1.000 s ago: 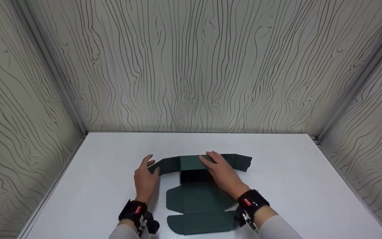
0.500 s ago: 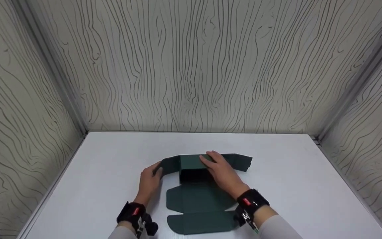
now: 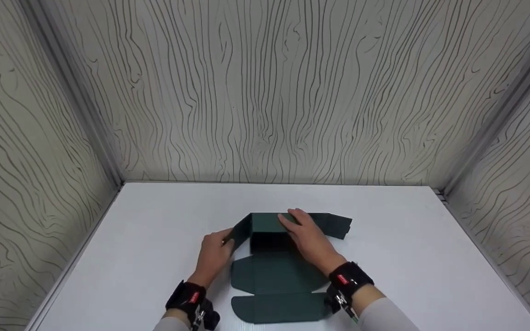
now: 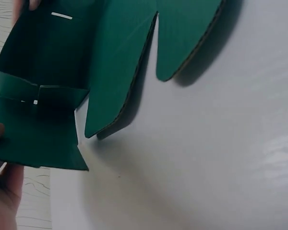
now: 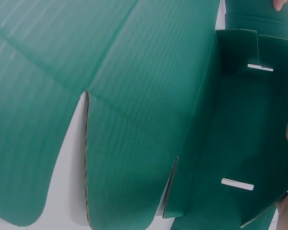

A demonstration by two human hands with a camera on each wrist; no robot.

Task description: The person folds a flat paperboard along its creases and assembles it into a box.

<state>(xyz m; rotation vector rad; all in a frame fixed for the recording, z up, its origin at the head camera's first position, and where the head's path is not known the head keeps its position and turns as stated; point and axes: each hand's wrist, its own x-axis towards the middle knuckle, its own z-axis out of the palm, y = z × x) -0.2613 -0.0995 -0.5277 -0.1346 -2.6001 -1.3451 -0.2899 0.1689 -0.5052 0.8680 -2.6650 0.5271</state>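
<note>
A green cardboard box, partly folded, lies on the white table with its lid panels flat toward the person. My left hand pinches the left side flap, thumb on the near face and fingers behind. In the left wrist view this flap is bent at its crease, with the thumb on its inner face. My right hand holds the raised wall, fingers over its outer side. The right wrist view shows the box floor with narrow slots. The right side flap sticks out untouched.
The white table extends around the box on both sides. Wood-patterned panels rise behind it and at left and right. Each wrist wears a black strap with a small camera.
My left hand, loose at the flap's end a second ago, has closed on it and moved right, swinging the left flap inward toward the person. The right hand has stayed in place.
</note>
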